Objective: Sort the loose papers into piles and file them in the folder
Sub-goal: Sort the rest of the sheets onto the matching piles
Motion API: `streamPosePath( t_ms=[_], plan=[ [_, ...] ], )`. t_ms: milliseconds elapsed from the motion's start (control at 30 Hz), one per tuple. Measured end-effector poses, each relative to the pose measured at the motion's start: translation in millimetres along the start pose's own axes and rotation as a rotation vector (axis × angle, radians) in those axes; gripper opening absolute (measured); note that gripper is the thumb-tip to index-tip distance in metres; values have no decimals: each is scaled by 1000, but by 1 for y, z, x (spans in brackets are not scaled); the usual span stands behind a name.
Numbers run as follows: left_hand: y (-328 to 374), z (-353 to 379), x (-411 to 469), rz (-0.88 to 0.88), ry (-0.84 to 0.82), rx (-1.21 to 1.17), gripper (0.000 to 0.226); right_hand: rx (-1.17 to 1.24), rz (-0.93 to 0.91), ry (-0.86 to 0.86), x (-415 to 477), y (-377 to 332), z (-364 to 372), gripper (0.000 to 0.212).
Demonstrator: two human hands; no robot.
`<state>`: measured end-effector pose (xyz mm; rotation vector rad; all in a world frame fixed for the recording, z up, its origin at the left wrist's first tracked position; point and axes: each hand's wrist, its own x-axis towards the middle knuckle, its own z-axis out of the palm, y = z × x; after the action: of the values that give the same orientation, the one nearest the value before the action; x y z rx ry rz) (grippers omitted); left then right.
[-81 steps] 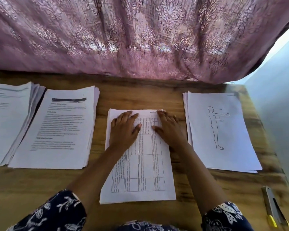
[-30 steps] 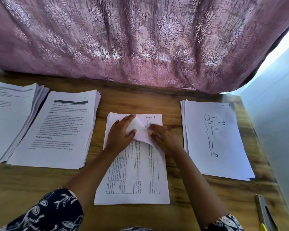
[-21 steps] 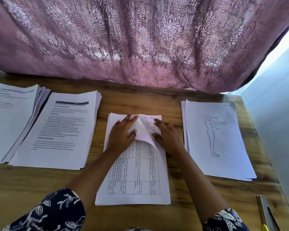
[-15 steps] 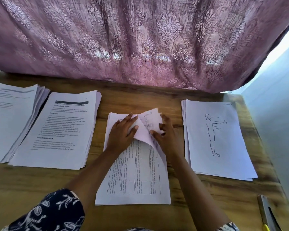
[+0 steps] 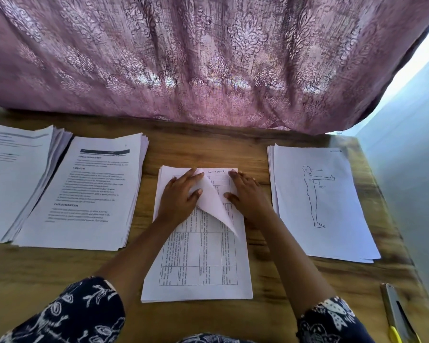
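Item: middle pile of papers (image 5: 198, 256), white sheets printed with a ruled grid, lying on the wooden table (image 5: 208, 149) directly in front of the person. Its long axis runs from the near edge towards the curtain (image 5: 208, 58), leaning slightly to the right at the near end. The head of the page is at the far end, where "Section-4" is handwritten. The turned-back corner (image 5: 213, 201) is the far right corner of the upper sheets, folded over towards the left. It shows a blank underside and tapers to a point towards the near right. The left hand (image 5: 181, 196) has nearly straight fingers and presses on the left part of that fold. The right hand (image 5: 248, 196) lies flat with spread fingers on the far right of the pile, one fingertip at the far edge beside the handwriting, and grasps nothing. Other piles, all lying lengthwise the same way: a text pile (image 5: 89, 194) just to the left, a fanned pile (image 5: 13, 179) at the far left with its edge under the text pile, and a figure-drawing pile (image 5: 320, 201) to the right, apart from the middle one. Also present: a metal tool with a yellow tip (image 5: 394, 315) at the near right corner, and dark patterned sleeves (image 5: 67, 315).
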<state>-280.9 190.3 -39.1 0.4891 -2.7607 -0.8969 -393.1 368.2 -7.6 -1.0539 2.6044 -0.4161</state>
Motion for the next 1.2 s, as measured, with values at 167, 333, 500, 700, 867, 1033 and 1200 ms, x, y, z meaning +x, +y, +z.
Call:
streamPosePath(
  t_ms=[167, 333, 500, 700, 867, 1033, 1200],
  plan=[
    [0, 2, 0, 5, -3, 11, 57, -49, 15, 70, -3, -1, 8, 63],
    [-1, 3, -1, 14, 6, 4, 57, -31, 25, 64, -7, -9, 2, 68],
    [1, 1, -2, -5, -2, -13, 58, 65, 104, 170, -16, -17, 4, 61],
    [-1, 3, -2, 6, 14, -38, 56, 708, 376, 234, -35, -24, 8, 56],
    [5, -2, -11, -46, 83, -329, 52, 393, -85, 63, -39, -41, -4, 51],
    [6, -3, -6, -59, 55, -301, 57, 127, -244, -91, -36, -44, 0, 41],
    [-4, 3, -2, 22, 51, -93, 41, 110, 24, 70, -11, -10, 1, 54]
  ],
)
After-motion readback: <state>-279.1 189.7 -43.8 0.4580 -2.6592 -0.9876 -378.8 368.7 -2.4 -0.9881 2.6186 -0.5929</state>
